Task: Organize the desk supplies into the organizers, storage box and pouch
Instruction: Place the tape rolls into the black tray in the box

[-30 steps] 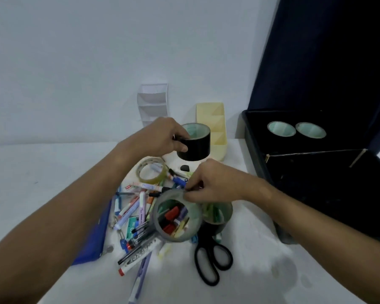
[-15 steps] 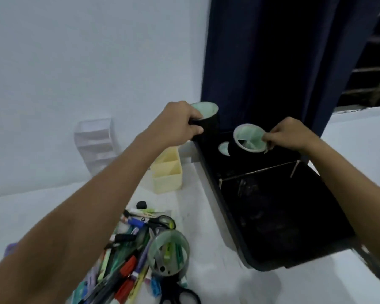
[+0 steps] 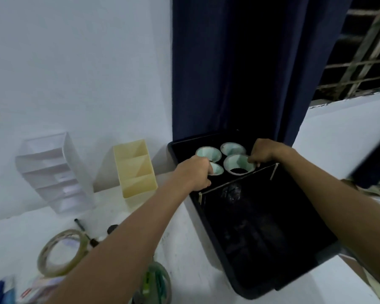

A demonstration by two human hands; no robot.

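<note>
While both hands work inside storage box (image 3: 272, 238), head view shows four black tape rolls in far compartment. Left hand (image 3: 195, 172) grip closed on near-left roll (image 3: 217, 168); right hand (image 3: 266, 150) pinches rim of near-right roll (image 3: 237, 164), probably just seated. Behind left grip: clear tape ring (image 3: 59, 253), pens on worktop (image 3: 184, 270) unsorted. White organizer (image 3: 53, 170) and yellow organizer (image 3: 136, 170) look empty.

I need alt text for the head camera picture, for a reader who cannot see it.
Two bare hands, left hand and right hand, set black tape rolls upright in the rear compartment of a black storage box. Two empty organizers, one yellow and one clear, stand to its left.
</note>
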